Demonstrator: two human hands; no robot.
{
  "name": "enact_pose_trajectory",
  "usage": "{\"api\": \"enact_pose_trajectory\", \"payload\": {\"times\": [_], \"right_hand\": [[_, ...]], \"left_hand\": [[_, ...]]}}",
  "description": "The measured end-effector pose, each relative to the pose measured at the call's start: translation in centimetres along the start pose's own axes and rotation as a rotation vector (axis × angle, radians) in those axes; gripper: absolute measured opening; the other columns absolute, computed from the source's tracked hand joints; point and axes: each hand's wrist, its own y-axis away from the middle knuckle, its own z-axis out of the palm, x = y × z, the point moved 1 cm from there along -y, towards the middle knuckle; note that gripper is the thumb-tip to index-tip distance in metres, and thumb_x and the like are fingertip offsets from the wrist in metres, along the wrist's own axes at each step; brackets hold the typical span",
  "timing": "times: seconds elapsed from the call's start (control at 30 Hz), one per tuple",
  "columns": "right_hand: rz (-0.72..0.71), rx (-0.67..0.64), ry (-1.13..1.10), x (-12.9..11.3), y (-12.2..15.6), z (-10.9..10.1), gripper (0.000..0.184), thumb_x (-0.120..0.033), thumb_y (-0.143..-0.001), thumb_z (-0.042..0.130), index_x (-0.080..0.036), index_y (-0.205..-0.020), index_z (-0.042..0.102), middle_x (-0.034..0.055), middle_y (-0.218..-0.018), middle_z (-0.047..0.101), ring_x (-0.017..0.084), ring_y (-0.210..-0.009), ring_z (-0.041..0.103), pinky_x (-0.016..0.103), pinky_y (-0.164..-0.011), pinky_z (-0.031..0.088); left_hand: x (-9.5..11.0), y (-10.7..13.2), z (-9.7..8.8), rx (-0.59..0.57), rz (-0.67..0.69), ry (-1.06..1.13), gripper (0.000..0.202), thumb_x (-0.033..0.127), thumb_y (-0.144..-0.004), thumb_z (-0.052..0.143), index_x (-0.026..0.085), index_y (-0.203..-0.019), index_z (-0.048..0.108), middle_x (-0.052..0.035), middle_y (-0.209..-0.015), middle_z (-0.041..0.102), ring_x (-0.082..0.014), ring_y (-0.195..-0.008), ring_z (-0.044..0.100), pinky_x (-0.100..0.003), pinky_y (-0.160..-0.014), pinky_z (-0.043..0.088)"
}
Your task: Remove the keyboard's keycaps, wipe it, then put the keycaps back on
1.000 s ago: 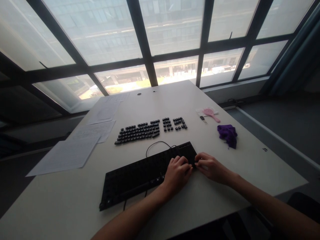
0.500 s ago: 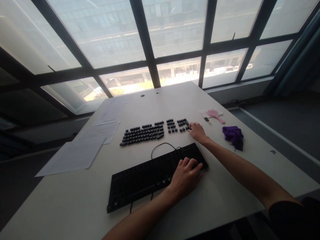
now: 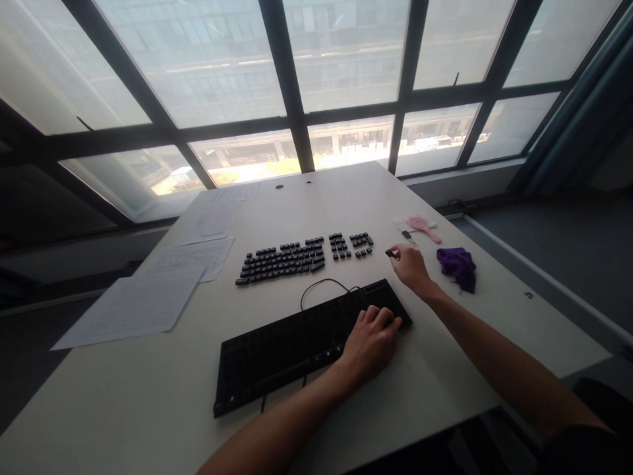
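Observation:
A black keyboard base [image 3: 287, 349] without its keycaps lies on the white table [image 3: 148, 396], its cable looping behind it. My left hand [image 3: 370, 343] rests on the base's right end, fingers curled over it. My right hand [image 3: 411, 267] is raised just beyond the base's far right corner and pinches a small black keycap [image 3: 390, 253] between its fingertips. Rows of loose black keycaps [image 3: 301, 254] are laid out on the table further back, to the left of that hand.
A purple cloth [image 3: 459, 267] lies right of my right hand. A pink brush [image 3: 420, 226] and a small key puller [image 3: 406, 235] sit behind it. Paper sheets [image 3: 148, 297] cover the table's left side. Large windows stand behind the table.
My right hand went from the keyboard's right end out to the rightmost loose keycaps, took one, and has drawn back toward the keyboard. My left hand stayed on the base.

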Motion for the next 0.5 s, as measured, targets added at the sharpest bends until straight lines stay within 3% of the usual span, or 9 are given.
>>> {"api": "enact_pose_trajectory", "payload": {"times": [0.13,0.23,0.33,0.5], "right_hand": [[0.084,0.06,-0.481,2.4,8.3,-1.2,0.027,-0.027,-0.084,0.068,-0.015,-0.108,0.073,0.01,-0.089,0.076,0.023,-0.077,0.071,0.034,-0.074,0.057],[0.146,0.063,-0.643,3.2,13.2,-0.7,0.029,-0.03,-0.082,0.07,-0.015,-0.106,0.074,0.012,-0.094,0.077,0.027,-0.081,0.073,0.039,-0.075,0.059],[0.188,0.055,-0.697,3.1,15.3,-0.1,0.029,-0.031,-0.081,0.071,-0.015,-0.106,0.075,0.0126,-0.095,0.077,0.028,-0.084,0.074,0.042,-0.078,0.059],[0.175,0.081,-0.658,2.6,15.5,0.1,0.03,-0.032,-0.081,0.071,-0.014,-0.105,0.075,0.0133,-0.096,0.076,0.029,-0.085,0.073,0.044,-0.081,0.059]], "left_hand": [[-0.1,0.0,0.1,0.005,-0.01,0.025,0.037,0.024,-0.092,0.059,0.023,-0.129,0.058,-0.0085,-0.114,0.059,-0.0271,-0.106,0.048,-0.041,-0.086,0.046],[-0.1,-0.1,0.2,0.008,-0.019,0.03,0.036,0.023,-0.091,0.059,0.024,-0.128,0.059,-0.0083,-0.113,0.059,-0.0275,-0.105,0.048,-0.042,-0.086,0.045],[-0.1,-0.1,0.2,0.01,-0.027,0.033,0.035,0.024,-0.092,0.059,0.024,-0.127,0.06,-0.0081,-0.114,0.059,-0.0275,-0.105,0.048,-0.043,-0.086,0.045],[-0.1,0.0,0.2,0.019,-0.023,0.051,0.035,0.024,-0.092,0.059,0.024,-0.127,0.06,-0.008,-0.114,0.059,-0.0271,-0.105,0.047,-0.043,-0.087,0.045]]}}
